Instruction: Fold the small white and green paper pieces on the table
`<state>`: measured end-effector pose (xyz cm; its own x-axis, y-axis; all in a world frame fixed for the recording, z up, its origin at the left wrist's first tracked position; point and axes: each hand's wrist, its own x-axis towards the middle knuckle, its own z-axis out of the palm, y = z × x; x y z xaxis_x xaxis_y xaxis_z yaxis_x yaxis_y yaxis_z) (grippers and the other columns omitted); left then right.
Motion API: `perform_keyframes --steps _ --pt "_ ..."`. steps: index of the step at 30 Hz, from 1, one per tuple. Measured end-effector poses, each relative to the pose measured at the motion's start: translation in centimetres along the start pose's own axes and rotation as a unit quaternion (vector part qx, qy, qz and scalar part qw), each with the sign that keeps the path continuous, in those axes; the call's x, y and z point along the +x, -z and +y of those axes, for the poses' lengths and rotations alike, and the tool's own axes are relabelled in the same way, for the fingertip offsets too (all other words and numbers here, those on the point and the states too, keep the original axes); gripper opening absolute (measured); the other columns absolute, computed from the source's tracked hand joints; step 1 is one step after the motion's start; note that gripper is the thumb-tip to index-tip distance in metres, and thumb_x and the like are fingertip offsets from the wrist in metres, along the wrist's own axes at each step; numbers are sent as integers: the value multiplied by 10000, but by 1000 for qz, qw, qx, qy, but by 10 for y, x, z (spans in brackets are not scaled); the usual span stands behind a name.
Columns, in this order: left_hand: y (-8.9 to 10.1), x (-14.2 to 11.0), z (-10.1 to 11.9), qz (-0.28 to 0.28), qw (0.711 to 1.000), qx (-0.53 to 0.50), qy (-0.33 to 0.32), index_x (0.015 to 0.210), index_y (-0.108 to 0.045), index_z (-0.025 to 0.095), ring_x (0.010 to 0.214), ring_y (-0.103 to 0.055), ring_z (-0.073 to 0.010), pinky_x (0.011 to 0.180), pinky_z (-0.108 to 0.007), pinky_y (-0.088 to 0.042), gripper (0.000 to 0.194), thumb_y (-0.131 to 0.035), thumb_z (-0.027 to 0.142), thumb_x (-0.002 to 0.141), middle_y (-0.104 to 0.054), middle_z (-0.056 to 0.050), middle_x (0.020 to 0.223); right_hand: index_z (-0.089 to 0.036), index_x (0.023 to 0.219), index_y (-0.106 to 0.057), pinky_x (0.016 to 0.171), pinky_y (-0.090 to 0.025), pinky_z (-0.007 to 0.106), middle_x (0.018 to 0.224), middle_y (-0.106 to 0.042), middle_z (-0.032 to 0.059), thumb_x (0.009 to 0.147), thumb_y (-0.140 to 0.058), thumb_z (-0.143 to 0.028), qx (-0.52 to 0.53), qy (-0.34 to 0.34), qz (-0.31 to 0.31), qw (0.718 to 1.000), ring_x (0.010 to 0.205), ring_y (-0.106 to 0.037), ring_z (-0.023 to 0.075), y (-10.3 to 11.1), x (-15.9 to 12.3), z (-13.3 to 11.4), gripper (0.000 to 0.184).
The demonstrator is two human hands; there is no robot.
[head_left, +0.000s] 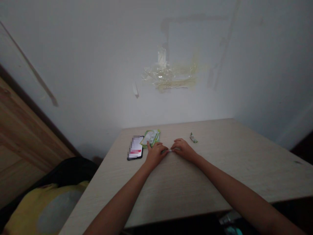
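Grip clamped on a small strip (170, 150) between left hand (156, 153) and right hand (183, 150), roughly parallel to the tabletop (186, 186)'s far edge.

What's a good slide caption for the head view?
Left hand and right hand hold a small thin item between them at a table, a phone and green packet nearby.

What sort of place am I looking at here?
Most likely a room in a home: a light wood-look table against a wall with clear tape stuck on it, and a yellow, soft-looking item at lower left.
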<state>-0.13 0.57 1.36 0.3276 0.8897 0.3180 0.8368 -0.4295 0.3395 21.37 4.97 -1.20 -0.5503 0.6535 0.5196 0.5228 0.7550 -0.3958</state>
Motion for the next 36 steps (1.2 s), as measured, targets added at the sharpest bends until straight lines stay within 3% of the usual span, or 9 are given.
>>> perform_keyframes --steps 8,19,32,36 --pt "-2 2 0 2 999 -23 27 940 -743 318 1199 -550 -249 1103 -697 110 233 -537 426 921 -725 -12 1082 -257 918 -757 992 -407 383 930 -744 31 873 -662 -314 -9 29 -24 999 1105 -583 211 0 1 1 120" --pt "0 4 3 -8 998 -37 44 921 -754 317 1219 -546 -256 1100 -701 104 245 -536 431 920 -730 -24 1099 -238 838 -759 968 -426 371 897 -741 36 849 -672 -248 2 19 4 1000 1058 -604 208 -1 1 -1 89" --pt "4 4 3 -67 995 -56 50 1105 -702 380 1336 -451 -270 1103 -706 74 260 -530 441 919 -667 -27 1269 -182 932 -733 903 -449 356 905 -715 74 859 -658 -262 -4 -66 50 997 941 -612 214 1 -2 0 132" --pt "3 4 5 -46 995 -69 63 1142 -687 358 1303 -485 -274 1105 -710 60 286 -558 443 901 -665 -41 1270 -165 931 -713 849 -438 340 832 -695 62 860 -672 -333 -27 -114 74 990 876 -593 213 -1 -3 0 188"
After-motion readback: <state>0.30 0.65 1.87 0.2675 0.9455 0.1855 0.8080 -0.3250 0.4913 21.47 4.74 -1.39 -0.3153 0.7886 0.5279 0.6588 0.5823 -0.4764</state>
